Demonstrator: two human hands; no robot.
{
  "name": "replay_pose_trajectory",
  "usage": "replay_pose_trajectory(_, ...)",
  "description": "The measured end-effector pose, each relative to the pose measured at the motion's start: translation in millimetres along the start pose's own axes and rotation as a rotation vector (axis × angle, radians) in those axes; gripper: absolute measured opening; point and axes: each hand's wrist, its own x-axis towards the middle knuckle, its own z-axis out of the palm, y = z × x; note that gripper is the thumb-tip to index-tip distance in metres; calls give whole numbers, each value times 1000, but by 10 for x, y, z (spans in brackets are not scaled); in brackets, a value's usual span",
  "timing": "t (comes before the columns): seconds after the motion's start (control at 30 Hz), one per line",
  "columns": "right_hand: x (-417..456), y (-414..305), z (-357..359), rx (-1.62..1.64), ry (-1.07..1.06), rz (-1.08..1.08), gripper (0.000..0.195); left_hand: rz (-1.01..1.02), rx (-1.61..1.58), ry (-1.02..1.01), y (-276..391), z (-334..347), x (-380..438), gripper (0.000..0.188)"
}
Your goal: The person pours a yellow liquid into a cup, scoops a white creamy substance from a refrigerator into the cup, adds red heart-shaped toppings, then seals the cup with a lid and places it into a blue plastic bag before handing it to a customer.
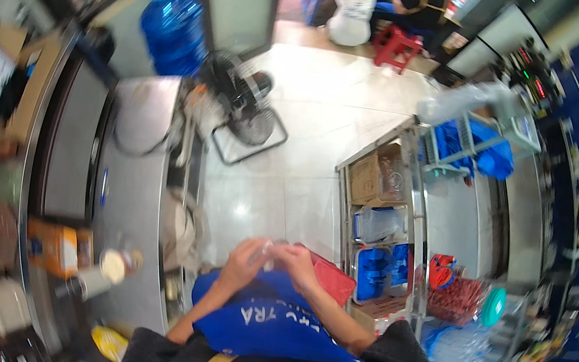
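Note:
In front of my chest, my left hand [244, 265] and my right hand [298, 266] come together at the fingertips. They pinch a small pale, see-through thing [269, 248], too blurred to name. Below the hands hangs the blue apron [275, 304] that I wear, with white lettering and yellow straps. Beyond my right wrist is a flat red object [333, 280], partly hidden by my forearm; its kind is unclear.
On the left runs a steel counter [135, 202]. A black floor fan [246, 111] stands ahead near a blue water bottle [172, 29]. To the right is a metal rack [349, 162] beside a jar with a teal lid [455, 299]. Two people sit far ahead near a red stool [396, 47].

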Motion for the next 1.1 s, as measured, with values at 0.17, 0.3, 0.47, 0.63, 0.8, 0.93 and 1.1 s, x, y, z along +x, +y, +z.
replay_pose_trajectory(0.17,-315,210,-473,294,336,-48,26,11,-16,-203,177,390,324,24)
replay_pose_trajectory(0.3,-632,396,-619,768,147,109,58,-12,-152,-353,303,702,488,14)
replay_pose_trajectory(0.47,-1003,868,-534,1203,-5,-61,54,200,-185,-608,341,1100,336,13)
replay_pose_trajectory(0.63,-1475,1560,-440,1258,319,-187,40,135,-252,-847,532,1337,-134,19)
replay_pose_trajectory(0.8,-2006,1805,-334,1252,621,-315,29,124,-302,-1037,519,1559,-692,20)
replay_pose_trajectory(0.93,-2361,2263,-464,1338,815,-375,27,312,-274,-1191,696,1955,-1121,24)
replay_pose_trajectory(1.1,-3115,2562,-692,1475,817,-523,21,73,-178,-1446,1216,2505,-1788,34)
